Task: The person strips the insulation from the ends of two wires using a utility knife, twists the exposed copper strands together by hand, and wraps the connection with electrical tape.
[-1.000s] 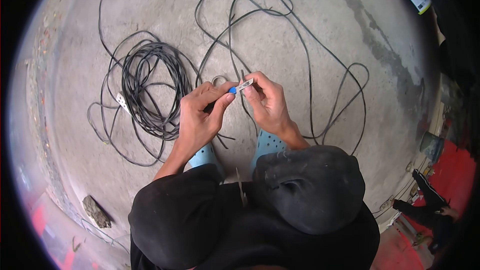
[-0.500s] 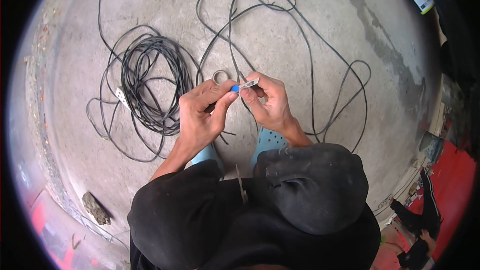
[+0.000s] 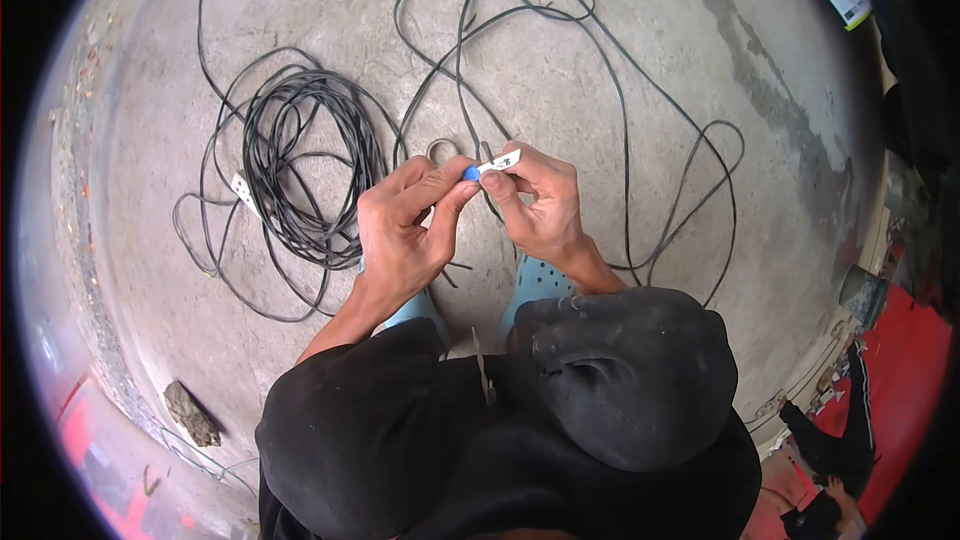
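My left hand [image 3: 408,215] pinches a small blue piece [image 3: 471,173] between thumb and forefinger. Closed on a white printed strip [image 3: 503,161] with black marks, my right hand [image 3: 545,202] meets the left one in front of my knees. The blue piece and the strip come together between my fingertips; their exact kind is too small to make out. Just beyond my left fingers lies a ring-shaped roll [image 3: 441,151] on the floor. A thin dark cable [image 3: 463,100] runs along the floor behind my hands.
A big coil of black cable [image 3: 262,155] lies at left, with a white socket strip [image 3: 243,192] by it. Loose cable loops [image 3: 626,140] spread to the right. A stone-like chunk [image 3: 190,415] sits lower left. Another person [image 3: 835,440] is at the lower right, near a red surface [image 3: 905,360].
The white strip has turned slightly, so more of its printed face shows. Both hands keep their pinch in nearly the same place. The person at lower right has shifted a little.
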